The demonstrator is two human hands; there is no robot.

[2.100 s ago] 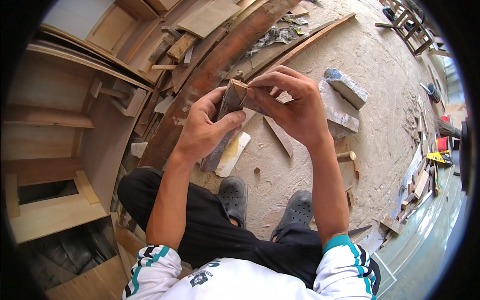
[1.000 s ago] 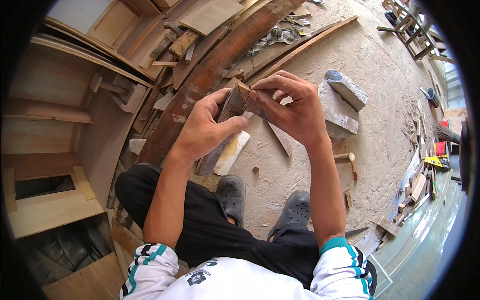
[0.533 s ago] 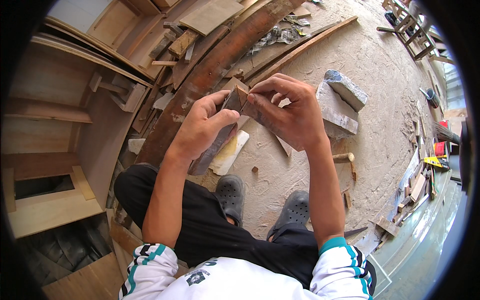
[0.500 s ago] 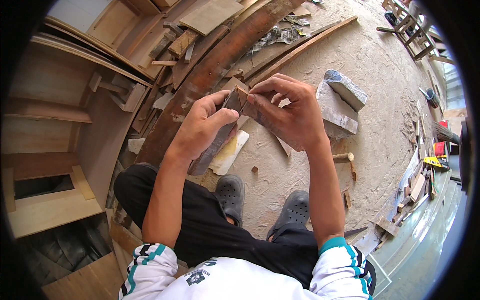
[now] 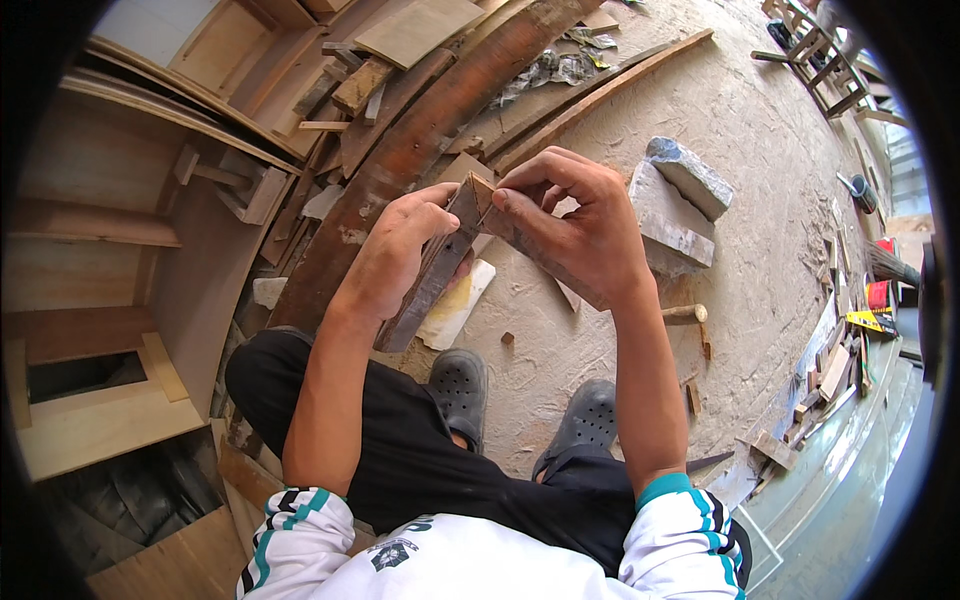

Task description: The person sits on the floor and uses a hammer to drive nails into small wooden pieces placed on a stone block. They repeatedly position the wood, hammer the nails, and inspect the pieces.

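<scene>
Two dark wooden strips meet at a corner in front of me, one wooden strip running down to the left, the other toward the right under my fingers. My left hand grips the left strip, its thumb near the top edge. With thumb and forefinger pressed at the corner, my right hand holds the other strip, most of which it hides. Paler wood shows at the pointed tip of the corner. Whether the two strips are fastened together I cannot tell.
Below the strips lies a white and yellow block. Concrete blocks and a wooden handle rest on the floor to the right. A long brown beam crosses the left, beside wooden cabinets. Wood offcuts are piled far right.
My left thumb has shifted back and up along the left strip, leaving more of its face in view. The right hand stays pinched at the corner.
</scene>
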